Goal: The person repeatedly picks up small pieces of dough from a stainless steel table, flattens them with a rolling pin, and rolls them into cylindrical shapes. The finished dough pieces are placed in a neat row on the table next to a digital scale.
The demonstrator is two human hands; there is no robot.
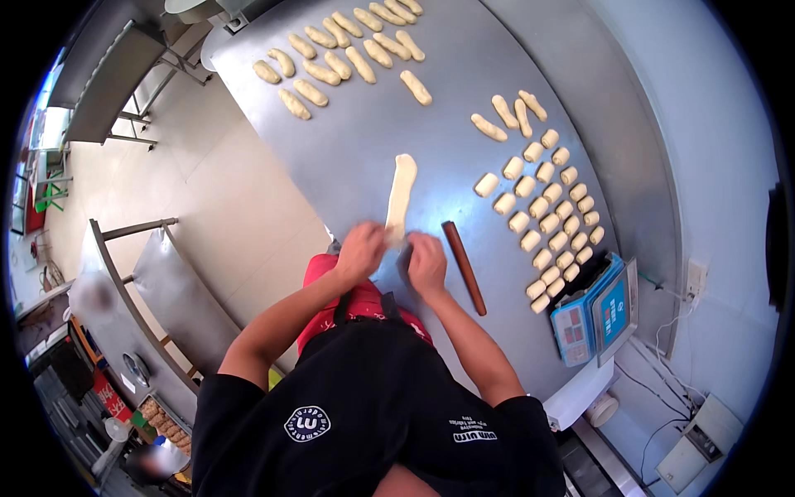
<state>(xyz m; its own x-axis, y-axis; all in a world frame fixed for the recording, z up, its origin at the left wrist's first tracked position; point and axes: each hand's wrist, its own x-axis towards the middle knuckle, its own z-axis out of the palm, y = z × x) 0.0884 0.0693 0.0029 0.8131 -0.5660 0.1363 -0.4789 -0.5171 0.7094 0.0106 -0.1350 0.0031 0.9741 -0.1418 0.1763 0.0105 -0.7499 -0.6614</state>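
Note:
A long flattened strip of dough [402,186] lies on the steel worktable in front of me. Its near end reaches between my two hands and is blurred there. My left hand [361,253] has its fingertips at the left side of that end and seems to pinch it. Just to the right of the same end is my right hand [427,264], fingers curled and blurred; whether it grips the dough is unclear. A brown wooden rolling pin [464,268] rests on the table to the right of my right hand, apart from it.
Oblong dough pieces [359,64] lie in rows at the table's [348,149] far end. Several more [488,128] lie at the right, beyond many short dough rolls [549,223]. A blue digital scale [574,335] stands by the right wall. Metal racks [180,286] stand left, across the floor.

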